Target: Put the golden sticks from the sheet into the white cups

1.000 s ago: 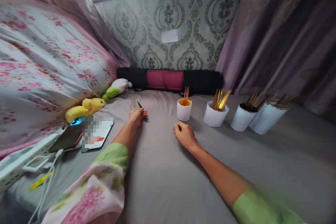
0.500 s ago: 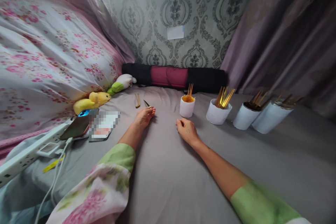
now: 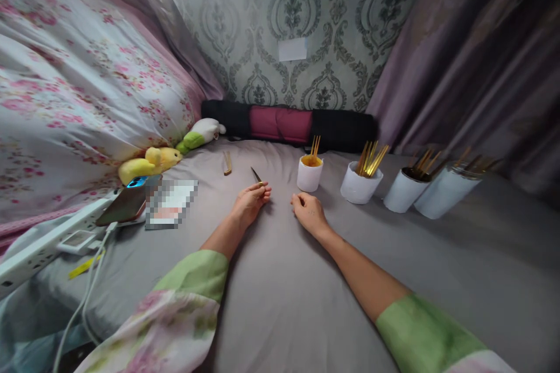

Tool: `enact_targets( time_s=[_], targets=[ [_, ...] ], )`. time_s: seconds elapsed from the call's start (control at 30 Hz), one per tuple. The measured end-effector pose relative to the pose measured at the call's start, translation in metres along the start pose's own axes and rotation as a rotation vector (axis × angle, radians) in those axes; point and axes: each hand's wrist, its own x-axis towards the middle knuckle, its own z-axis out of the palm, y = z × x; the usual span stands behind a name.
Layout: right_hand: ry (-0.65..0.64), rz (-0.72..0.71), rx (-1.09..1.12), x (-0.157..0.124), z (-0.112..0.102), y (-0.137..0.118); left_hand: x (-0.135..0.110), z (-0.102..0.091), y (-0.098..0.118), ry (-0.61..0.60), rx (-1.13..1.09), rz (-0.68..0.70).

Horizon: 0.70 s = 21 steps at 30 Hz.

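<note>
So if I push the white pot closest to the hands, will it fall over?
That white pot might tip, since its sticks stand well above it. The wrinkled grey cloth beneath could make it wobble. If it fell, its round sides would probably let it roll.

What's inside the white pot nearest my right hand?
A few thin golden prongs stick up above the rim of the white pot, and yellow-orange shows inside. The pot's front wall hides their lower ends and the bottom.

The containers (image 3: 310, 179) are white outside; the sticks (image 3: 373, 161) golden to brown; the sheet (image 3: 273, 291) grey; the wallpaper (image 3: 249, 23) leaf-patterned grey.
</note>
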Motion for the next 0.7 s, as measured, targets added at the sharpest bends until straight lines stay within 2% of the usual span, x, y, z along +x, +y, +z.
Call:
enact_targets(
  time_s=[0.33,0.7],
  targets=[
    [0.001,-0.013,0.058,0.0,0.0,0.001,-0.031,0.016,-0.01,-0.059,0.024,-0.019],
    [-0.064,-0.019,0.195,-0.001,-0.004,0.003,-0.056,0.02,-0.022,-0.124,0.066,-0.034]
  ],
)
